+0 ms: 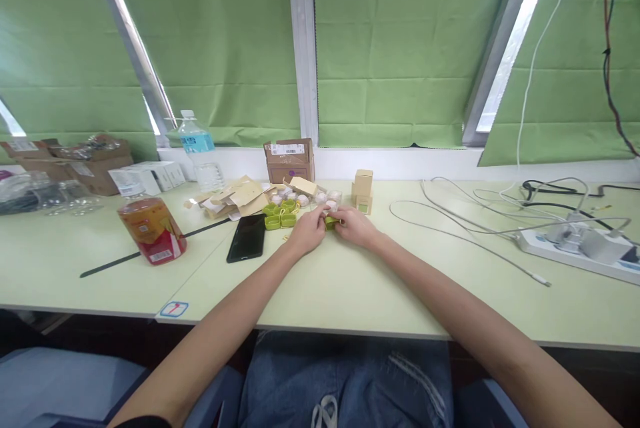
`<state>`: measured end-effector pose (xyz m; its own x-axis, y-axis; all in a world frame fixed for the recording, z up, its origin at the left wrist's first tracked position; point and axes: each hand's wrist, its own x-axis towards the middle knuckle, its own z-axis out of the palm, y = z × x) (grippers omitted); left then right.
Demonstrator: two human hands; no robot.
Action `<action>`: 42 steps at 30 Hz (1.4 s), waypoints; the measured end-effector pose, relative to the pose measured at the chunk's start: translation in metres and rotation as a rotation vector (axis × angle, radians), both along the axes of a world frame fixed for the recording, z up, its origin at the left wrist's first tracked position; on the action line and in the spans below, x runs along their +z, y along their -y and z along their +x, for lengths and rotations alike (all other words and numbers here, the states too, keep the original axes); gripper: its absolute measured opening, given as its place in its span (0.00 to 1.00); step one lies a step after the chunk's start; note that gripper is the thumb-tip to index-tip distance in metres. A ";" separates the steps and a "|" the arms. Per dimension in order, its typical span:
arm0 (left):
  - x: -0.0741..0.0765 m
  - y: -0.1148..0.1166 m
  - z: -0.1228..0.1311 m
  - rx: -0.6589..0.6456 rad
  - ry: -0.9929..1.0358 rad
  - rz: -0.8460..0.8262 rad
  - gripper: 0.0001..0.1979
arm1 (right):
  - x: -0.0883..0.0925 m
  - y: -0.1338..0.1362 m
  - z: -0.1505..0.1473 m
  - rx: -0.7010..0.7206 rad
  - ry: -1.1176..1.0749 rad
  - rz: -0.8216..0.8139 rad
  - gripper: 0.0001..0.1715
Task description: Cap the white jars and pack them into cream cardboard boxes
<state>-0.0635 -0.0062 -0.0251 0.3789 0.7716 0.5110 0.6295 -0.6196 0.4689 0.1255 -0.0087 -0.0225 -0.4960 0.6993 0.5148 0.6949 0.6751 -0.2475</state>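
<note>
My left hand [307,232] and my right hand [355,227] meet over the middle of the table, fingers bent inward. Between them is a small green case [330,222], gripped from both sides and partly hidden by the fingers. Just beyond the fingertips lie white round pieces [303,200] and a clear plastic tray [334,197] with similar pieces. Several open green cases [281,216] sit together to the left of my left hand. A black phone [247,239] lies flat farther left.
Flattened cardboard pieces [243,195] lie behind the phone. Small tan boxes [363,189] and a brown carton [289,161] stand at the back. On the left are an orange-red container [153,231] and a water bottle [200,155]. Cables and a power strip [575,251] occupy the right.
</note>
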 end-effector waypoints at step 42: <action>-0.008 -0.011 0.000 -0.115 0.269 -0.220 0.28 | -0.006 0.002 -0.005 0.108 -0.172 -0.056 0.22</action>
<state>-0.0632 0.0051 -0.0328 0.3440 0.8343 0.4308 0.3974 -0.5450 0.7382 0.1205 -0.0112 -0.0280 -0.4777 0.6766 0.5603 0.5633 0.7254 -0.3956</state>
